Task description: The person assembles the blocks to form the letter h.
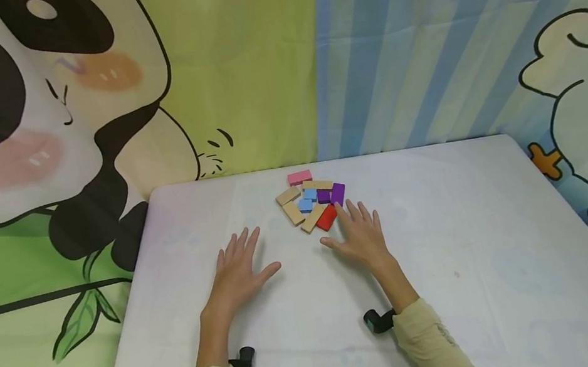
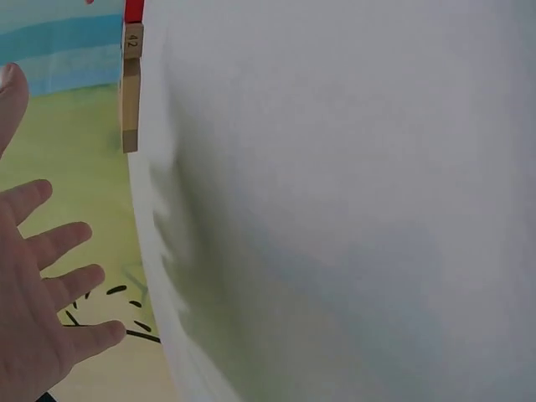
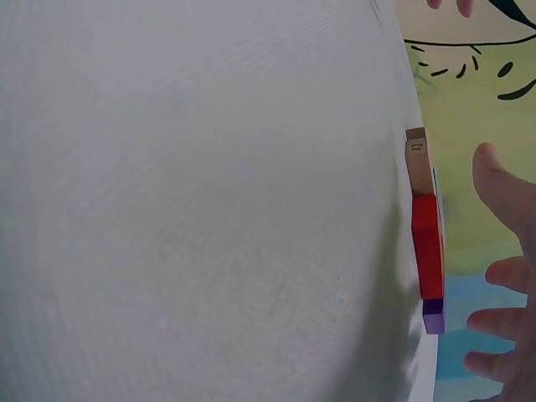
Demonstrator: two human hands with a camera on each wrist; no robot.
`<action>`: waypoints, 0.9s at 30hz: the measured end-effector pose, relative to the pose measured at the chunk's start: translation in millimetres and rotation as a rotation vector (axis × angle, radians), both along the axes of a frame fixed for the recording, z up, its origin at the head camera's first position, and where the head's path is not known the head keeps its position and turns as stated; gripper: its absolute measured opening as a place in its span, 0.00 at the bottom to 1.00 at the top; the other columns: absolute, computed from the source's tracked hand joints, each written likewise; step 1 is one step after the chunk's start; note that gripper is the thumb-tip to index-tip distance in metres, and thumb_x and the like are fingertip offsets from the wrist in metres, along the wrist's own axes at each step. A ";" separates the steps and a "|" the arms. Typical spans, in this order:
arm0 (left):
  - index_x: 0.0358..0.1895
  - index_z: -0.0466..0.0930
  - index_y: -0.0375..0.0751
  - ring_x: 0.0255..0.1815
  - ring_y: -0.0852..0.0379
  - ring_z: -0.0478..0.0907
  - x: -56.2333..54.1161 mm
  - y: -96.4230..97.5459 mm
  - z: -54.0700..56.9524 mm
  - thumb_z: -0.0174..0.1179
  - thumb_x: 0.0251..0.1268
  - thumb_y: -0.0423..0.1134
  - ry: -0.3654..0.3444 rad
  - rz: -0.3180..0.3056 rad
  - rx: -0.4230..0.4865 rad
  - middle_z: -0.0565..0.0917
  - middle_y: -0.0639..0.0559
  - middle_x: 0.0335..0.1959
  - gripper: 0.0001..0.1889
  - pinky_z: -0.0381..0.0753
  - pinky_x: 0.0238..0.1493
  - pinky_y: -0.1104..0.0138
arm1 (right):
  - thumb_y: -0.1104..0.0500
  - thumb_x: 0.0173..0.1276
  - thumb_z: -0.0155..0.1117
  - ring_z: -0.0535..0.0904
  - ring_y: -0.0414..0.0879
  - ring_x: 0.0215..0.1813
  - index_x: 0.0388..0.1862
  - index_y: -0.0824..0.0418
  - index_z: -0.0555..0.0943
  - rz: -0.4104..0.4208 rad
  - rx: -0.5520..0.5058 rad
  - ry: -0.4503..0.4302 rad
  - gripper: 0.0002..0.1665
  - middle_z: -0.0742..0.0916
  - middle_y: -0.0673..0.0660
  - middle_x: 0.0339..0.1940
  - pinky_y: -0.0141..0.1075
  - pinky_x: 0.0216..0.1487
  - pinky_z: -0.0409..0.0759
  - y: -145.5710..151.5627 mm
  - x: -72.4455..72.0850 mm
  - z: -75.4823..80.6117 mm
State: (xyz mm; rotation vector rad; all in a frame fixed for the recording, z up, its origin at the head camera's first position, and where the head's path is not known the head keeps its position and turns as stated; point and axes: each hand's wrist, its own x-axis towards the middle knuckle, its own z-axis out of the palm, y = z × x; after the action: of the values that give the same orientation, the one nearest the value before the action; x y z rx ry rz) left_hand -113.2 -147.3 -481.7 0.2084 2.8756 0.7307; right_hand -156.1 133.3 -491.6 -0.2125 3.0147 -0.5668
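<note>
A loose cluster of wooden blocks lies flat near the far edge of the table. It holds a pink block (image 1: 299,177), two light blue blocks (image 1: 305,206), two purple blocks (image 1: 338,193), a red block (image 1: 326,217) and several plain wood blocks (image 1: 293,213). My right hand (image 1: 359,236) is just nearer than the red and purple blocks, fingers spread and holding nothing. To the left of the cluster, my left hand (image 1: 236,279) hovers with spread fingers, also empty. In the right wrist view the red block (image 3: 427,247) stands beside a numbered wood block (image 3: 419,163).
A white-covered table (image 1: 482,257) spreads under both hands. Behind it hangs a printed cloth (image 1: 248,70) with a panda on the left and blue stripes to the right. Each wrist carries a small black camera (image 1: 243,361).
</note>
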 end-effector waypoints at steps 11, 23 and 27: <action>0.78 0.47 0.58 0.80 0.39 0.42 17.0 -21.8 5.9 0.55 0.59 0.70 0.009 -0.011 -0.023 0.49 0.46 0.80 0.47 0.40 0.75 0.36 | 0.31 0.61 0.61 0.58 0.61 0.77 0.71 0.55 0.69 0.120 0.037 0.002 0.46 0.70 0.61 0.74 0.63 0.75 0.51 -24.1 -23.0 0.2; 0.77 0.52 0.54 0.80 0.38 0.44 43.5 -52.6 6.5 0.55 0.59 0.70 0.048 0.020 -0.062 0.52 0.44 0.79 0.46 0.41 0.74 0.36 | 0.35 0.56 0.70 0.70 0.59 0.66 0.58 0.55 0.82 0.077 0.065 0.101 0.36 0.82 0.59 0.60 0.57 0.73 0.59 -31.5 -38.3 -3.2; 0.77 0.54 0.52 0.79 0.37 0.46 48.9 -59.4 3.9 0.57 0.59 0.68 0.049 0.029 -0.075 0.53 0.42 0.79 0.46 0.42 0.73 0.35 | 0.34 0.55 0.69 0.70 0.59 0.65 0.59 0.54 0.81 0.076 0.062 0.106 0.37 0.82 0.60 0.59 0.55 0.72 0.62 -31.8 -36.4 -5.9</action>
State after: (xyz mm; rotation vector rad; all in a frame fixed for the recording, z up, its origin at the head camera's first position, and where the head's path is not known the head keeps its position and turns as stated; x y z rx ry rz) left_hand -64.3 -206.7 -477.9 0.1778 2.9524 0.6299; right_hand -192.5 101.5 -497.5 -0.3627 3.1047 -0.4690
